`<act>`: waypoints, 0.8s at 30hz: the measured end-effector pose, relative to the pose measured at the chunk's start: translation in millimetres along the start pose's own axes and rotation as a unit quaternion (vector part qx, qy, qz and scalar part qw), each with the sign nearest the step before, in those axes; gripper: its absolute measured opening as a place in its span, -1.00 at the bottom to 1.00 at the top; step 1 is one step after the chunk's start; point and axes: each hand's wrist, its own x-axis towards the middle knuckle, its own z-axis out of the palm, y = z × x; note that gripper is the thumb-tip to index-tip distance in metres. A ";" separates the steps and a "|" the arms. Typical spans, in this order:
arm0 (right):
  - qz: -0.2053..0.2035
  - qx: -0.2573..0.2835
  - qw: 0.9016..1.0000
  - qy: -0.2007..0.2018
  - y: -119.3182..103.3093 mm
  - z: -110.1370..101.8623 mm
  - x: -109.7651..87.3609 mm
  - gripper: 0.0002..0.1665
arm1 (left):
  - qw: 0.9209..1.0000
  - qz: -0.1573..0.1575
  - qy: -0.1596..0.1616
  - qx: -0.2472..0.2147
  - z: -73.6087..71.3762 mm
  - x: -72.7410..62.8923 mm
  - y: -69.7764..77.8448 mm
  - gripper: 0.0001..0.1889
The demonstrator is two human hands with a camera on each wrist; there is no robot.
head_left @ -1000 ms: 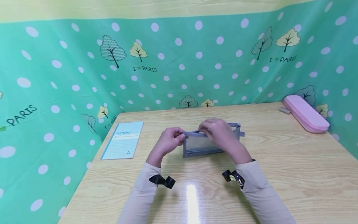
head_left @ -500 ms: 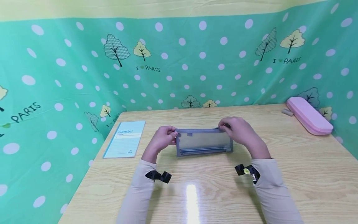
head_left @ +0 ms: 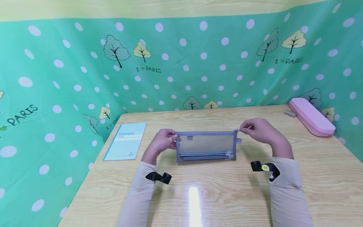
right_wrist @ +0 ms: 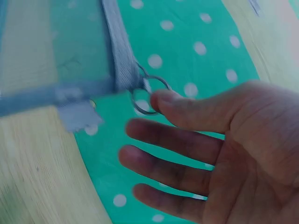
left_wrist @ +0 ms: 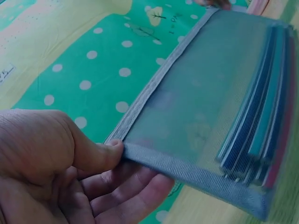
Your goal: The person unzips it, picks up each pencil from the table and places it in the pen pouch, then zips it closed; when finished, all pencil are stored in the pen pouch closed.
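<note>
A grey-blue mesh pencil case is held up lengthwise over the table, its zipped edge on top. My left hand pinches its upper left corner; in the left wrist view the thumb presses on that corner. Several pens or pencils lie along the bottom inside, seen through the mesh. At the upper right corner, my right hand pinches the zipper's ring pull. The right thumb touches the ring while the other visible fingers spread apart. The top looks zipped along its length.
A light blue notebook lies at the table's left. Toward the back right are a pink pencil box and a small grey piece, perhaps an eraser. Polka-dot cloth hangs behind and beside the wooden table.
My right hand has drawn the zipper pull rightward along the top edge to the right corner, and the top has come together. My left hand stays at the left corner.
</note>
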 end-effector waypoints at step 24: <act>0.012 0.019 0.998 -0.063 3.9 7.5 1.1 -0.77 | 0.992 0.003 -0.050 0.114 2.3 -5.3 -7.5 -0.69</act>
